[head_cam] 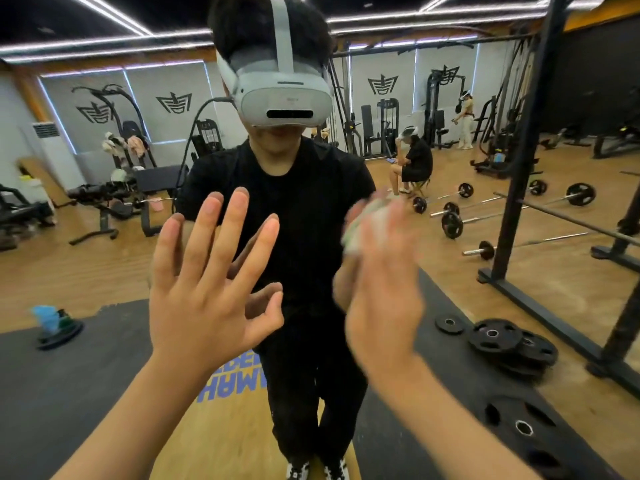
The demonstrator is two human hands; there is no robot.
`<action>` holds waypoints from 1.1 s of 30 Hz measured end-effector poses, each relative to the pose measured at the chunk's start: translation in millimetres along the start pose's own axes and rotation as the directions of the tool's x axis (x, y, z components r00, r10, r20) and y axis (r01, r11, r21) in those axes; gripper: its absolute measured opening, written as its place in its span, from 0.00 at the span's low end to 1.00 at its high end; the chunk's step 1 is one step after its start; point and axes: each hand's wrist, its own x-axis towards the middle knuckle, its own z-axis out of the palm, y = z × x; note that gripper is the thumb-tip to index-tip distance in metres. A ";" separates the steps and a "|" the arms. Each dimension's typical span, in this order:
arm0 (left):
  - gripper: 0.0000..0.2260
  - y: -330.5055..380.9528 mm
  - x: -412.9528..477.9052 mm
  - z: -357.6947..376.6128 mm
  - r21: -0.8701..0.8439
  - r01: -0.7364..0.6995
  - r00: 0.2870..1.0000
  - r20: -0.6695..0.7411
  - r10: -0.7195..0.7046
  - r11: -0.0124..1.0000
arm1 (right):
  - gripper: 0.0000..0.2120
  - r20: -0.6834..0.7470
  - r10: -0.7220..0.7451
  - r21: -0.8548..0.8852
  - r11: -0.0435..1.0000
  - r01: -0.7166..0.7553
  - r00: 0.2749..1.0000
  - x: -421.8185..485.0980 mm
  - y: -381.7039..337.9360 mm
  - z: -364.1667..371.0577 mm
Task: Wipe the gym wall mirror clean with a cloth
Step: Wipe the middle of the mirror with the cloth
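The wall mirror (pixel 104 265) fills nearly the whole view and reflects me and the gym behind. My left hand (pixel 207 282) is raised with fingers spread, fingertips flat against the glass. My right hand (pixel 381 289) is blurred with motion and presses a pale, crumpled cloth (pixel 367 223) against the mirror at chest height. Whether its fingers curl round the cloth is hidden by the blur. Both forearms reach up from the bottom of the frame.
A black rack upright (pixel 530 140) stands close at the right beside the mirror. Weight plates (pixel 498 336) lie on the black mat low on the right. The reflection shows barbells (pixel 450 223) on the wooden floor, machines and two other people.
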 end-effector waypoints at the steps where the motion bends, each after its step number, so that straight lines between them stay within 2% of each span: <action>1: 0.35 -0.4 0.1 -0.4 -0.007 -0.002 1.000 0.006 0.002 1.000 | 0.22 0.090 -0.021 0.000 1.000 0.022 0.996 -24.2 -10.3 12.6; 4: 0.35 -0.2 -0.3 -1.5 -0.001 -0.006 1.000 0.023 0.006 1.000 | 0.22 0.204 -0.243 -0.026 0.967 0.253 0.948 -34.3 23.4 -3.7; 5: 0.35 -0.1 0.0 -0.7 0.011 -0.008 1.000 0.026 0.008 1.000 | 0.23 0.155 -0.260 -0.116 0.953 0.279 0.953 -16.7 39.6 -11.9; 6: 0.35 0.4 -0.3 -0.3 0.017 -0.012 1.000 0.029 0.012 1.000 | 0.23 0.093 -0.234 -0.179 0.952 0.247 0.968 8.1 51.0 -18.7; 7: 0.35 1.0 -0.5 -0.1 0.020 -0.014 0.999 0.030 0.014 1.000 | 0.19 -0.005 -0.136 -0.192 0.972 0.133 0.991 30.7 57.5 -23.1; 9: 0.34 1.3 -0.1 -0.2 0.017 -0.007 1.000 0.027 0.007 1.000 | 0.18 -0.177 0.073 -0.112 0.989 -0.094 0.982 75.0 60.9 -22.3; 10: 0.34 1.4 -0.2 -0.3 0.014 -0.005 1.000 0.028 0.005 1.000 | 0.19 -0.218 0.126 -0.072 0.987 -0.145 0.968 83.1 52.5 -18.2; 12: 0.35 1.4 -1.0 -0.9 0.012 -0.005 0.999 0.034 0.005 1.000 | 0.18 -0.141 0.053 -0.068 0.996 -0.063 0.989 57.9 24.7 -3.4; 14: 0.35 0.4 0.1 -1.8 0.007 -0.012 0.999 0.040 0.012 1.000 | 0.22 0.080 -0.141 -0.019 0.990 0.143 0.987 -0.6 9.6 5.9; 16: 0.35 0.2 -0.1 -3.0 -0.007 -0.012 0.999 0.040 0.012 1.000 | 0.23 0.255 -0.386 -0.023 0.914 0.405 0.887 -45.8 25.2 -2.5; 18: 0.35 0.2 -0.1 -2.1 -0.008 -0.011 1.000 0.028 0.011 1.000 | 0.23 0.355 -0.508 -0.059 0.825 0.562 0.784 -43.9 52.6 -19.7; 19: 0.35 0.2 0.0 -1.3 0.002 -0.011 1.000 0.022 0.011 1.000 | 0.22 0.354 -0.511 -0.106 0.811 0.576 0.783 -27.4 62.3 -26.1; 20: 0.35 0.4 0.1 -0.7 0.009 -0.010 1.000 0.018 0.010 1.000 | 0.20 0.297 -0.480 -0.164 0.826 0.539 0.826 -4.2 68.2 -31.0; 22: 0.35 1.2 0.8 -0.3 0.000 -0.006 1.000 0.011 0.006 1.000 | 0.19 0.146 -0.310 -0.246 0.908 0.338 0.939 51.1 73.0 -38.3; 24: 0.35 1.0 0.5 -0.4 -0.001 -0.003 1.000 0.015 0.003 1.000 | 0.23 0.089 -0.157 -0.189 0.967 0.172 0.984 84.3 59.2 -25.3; 25: 0.36 1.0 -0.1 -0.5 0.001 -0.001 1.000 0.019 0.001 1.000 | 0.24 0.085 -0.129 -0.173 0.975 0.142 0.988 84.3 43.5 -14.4; 27: 0.36 1.5 -0.8 -1.4 0.000 -0.001 1.000 0.022 0.001 1.000 | 0.28 0.130 -0.207 -0.199 0.953 0.230 0.970 44.4 16.8 7.0; 29: 0.36 1.0 0.6 -1.0 0.003 -0.003 1.000 0.019 0.003 1.000 | 0.24 0.249 -0.363 -0.112 0.910 0.399 0.898 -18.3 11.5 11.8; 31: 0.35 1.5 0.4 -1.5 -0.008 -0.004 1.000 0.026 0.005 1.000 | 0.23 0.376 -0.483 -0.023 0.849 0.529 0.791 -50.1 21.5 -6.4; 32: 0.35 1.7 0.0 -1.8 -0.011 -0.002 1.000 0.028 0.002 1.000 | 0.25 0.372 -0.512 -0.039 0.825 0.564 0.774 -45.1 27.9 -14.8; 33: 0.34 1.7 0.1 -1.7 -0.013 0.000 1.000 0.028 0.000 1.000 | 0.27 0.327 -0.505 -0.101 0.821 0.561 0.799 -31.0 33.2 -17.9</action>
